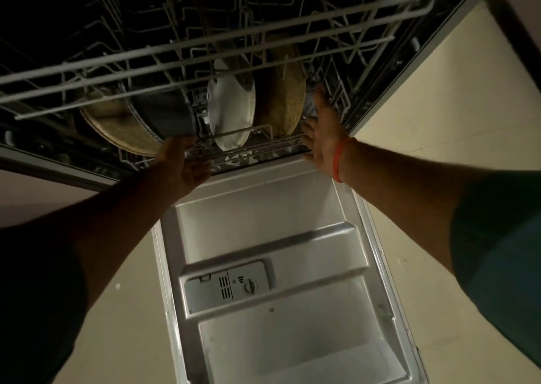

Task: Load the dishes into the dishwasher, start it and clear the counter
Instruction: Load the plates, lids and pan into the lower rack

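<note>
Two hands: both reach to the front edge of the lower rack (pixel 257 146), one at each side.
Left hand (pixel 183 165): at the rack's front rail, left of centre; fingers curled round the wire rail, gripping it.
Tan plate (pixel 123 128): stands on edge in the rack at the far left, partly behind the upper rack's wires.
Dark dish (pixel 164 114): just right of the tan plate, upright, leaning against it.
White plate (pixel 231 105): upright in the middle of the rack, between the two hands.
Speckled plate (pixel 288 96): upright, just right of the white plate, its rim near the right hand.
Right hand (pixel 323 131): palm flat against the rack's right front corner; fingers straight and spread apart, holding nothing.
Red band (pixel 339 159): round the right wrist.
Upper rack (pixel 205 58): grey wire, above the dishes.
Door (pixel 263 222): lowered flat, open, beneath both arms.
Soap compartment (pixel 227 287): set in the door's inner panel, lid closed, round knob beside it.
Floor (pixel 439 105): pale tiles on either side of the door.
</note>
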Available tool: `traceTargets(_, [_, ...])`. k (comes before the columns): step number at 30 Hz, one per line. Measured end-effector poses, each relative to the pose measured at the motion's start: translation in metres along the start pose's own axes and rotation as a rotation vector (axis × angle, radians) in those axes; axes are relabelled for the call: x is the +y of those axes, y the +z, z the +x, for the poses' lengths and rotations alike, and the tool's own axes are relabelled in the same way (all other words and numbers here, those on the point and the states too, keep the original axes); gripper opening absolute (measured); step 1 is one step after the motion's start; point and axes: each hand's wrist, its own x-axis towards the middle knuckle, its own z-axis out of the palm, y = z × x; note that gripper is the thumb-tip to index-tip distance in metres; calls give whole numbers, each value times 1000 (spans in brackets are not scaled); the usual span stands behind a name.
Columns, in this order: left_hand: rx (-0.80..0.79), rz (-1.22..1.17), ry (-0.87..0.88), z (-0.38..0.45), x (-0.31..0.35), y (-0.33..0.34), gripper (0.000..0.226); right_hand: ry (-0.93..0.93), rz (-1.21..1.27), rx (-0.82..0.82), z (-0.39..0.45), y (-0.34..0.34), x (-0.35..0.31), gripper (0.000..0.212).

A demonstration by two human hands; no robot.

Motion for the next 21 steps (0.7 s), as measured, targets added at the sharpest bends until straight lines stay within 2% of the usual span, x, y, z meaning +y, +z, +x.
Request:
traceTargets(6, [-27, -28, -8, -14, -19, -2, 16, 19, 57, 13, -20, 8, 4, 91])
traceTargets(10, [-79, -239, 8, -50, -19, 1, 54, 39, 266, -40, -47, 16, 7, 92])
traceTargets(12, [-102, -284, 27, -80, -14, 4, 57, 60, 384, -67, -70, 26, 6, 92])
traceTargets(15, [-76, -79, 142, -126, -13, 5, 51, 92, 446, -101, -112, 41, 6, 84])
traceTargets(18, [-91, 145, 319, -167, -10, -1, 66, 96, 448, -164, -151, 51, -1, 77])
traceTargets(21, [-90, 322, 548, -198, 6, -13, 63, 26, 352, -181, -180, 54, -19, 65])
